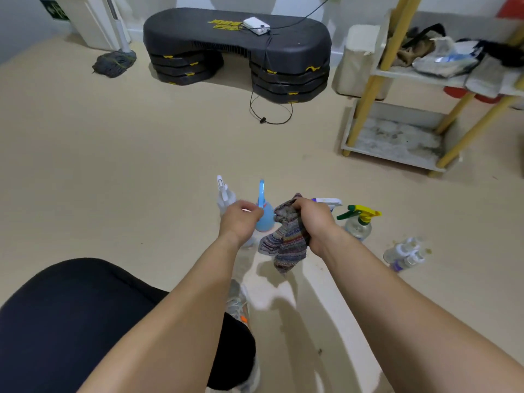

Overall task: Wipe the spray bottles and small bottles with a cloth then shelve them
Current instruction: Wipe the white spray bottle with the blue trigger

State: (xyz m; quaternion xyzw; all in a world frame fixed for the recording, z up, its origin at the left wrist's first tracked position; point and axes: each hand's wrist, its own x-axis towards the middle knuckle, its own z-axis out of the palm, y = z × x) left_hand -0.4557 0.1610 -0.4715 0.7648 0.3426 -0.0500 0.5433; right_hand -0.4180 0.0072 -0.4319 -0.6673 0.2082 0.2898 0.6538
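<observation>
My left hand (241, 219) curls its fingers round the neck side of a blue spray bottle (266, 222). My right hand (310, 219) grips a striped cloth (286, 242), which hangs right beside the blue bottle. A clear spray bottle (225, 197) stands on the floor behind my left hand. The white-and-purple spray head (327, 201) of another bottle shows past my right hand. To the right stands a clear bottle with a green and yellow trigger (358, 222). Several small bottles (405, 253) lie further right. The shelf unit (397, 150) has yellow legs and stands at the far right.
A black step platform (235, 38) with a white device and a trailing cable (270, 114) sits at the back. A mop (114, 62) lies at the back left. A white bin (360, 61) stands beside the shelf. Cloths and bags fill the upper shelf (442, 59). My knee (85, 307) is at the lower left.
</observation>
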